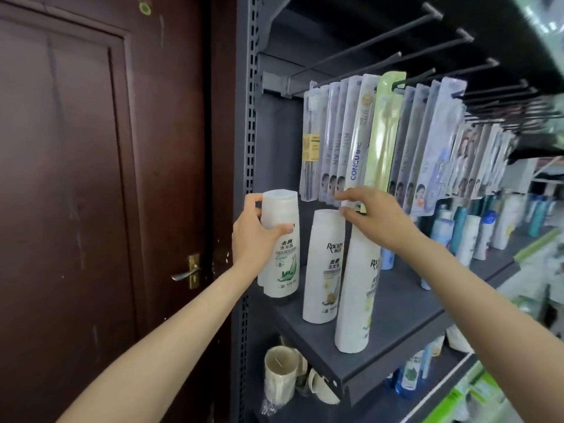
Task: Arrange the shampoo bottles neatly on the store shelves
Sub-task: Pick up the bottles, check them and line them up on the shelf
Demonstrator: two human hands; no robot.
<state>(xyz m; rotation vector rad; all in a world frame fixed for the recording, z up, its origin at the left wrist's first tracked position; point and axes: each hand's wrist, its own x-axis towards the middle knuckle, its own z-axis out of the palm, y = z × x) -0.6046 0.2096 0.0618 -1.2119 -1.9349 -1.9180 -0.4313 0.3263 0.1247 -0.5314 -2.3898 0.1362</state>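
Three white shampoo bottles at the shelf's [393, 303] left end, left hand [254, 236] grip wrapped round the leftmost bottle [279, 242], middle bottle [323, 267] free between both grips, right hand [377, 216] grip pinching the cap of the front bottle [357, 288], toothbrush packs [360, 138] hanging above the grips

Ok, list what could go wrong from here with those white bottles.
1. The left hand holds a white bottle at the shelf's left end; set down carelessly, it could tip off the edge.
2. The right hand grips the front bottle by its top, close beside the middle bottle; a nudge might topple that one.
3. The hanging toothbrush packs may snag the right hand.
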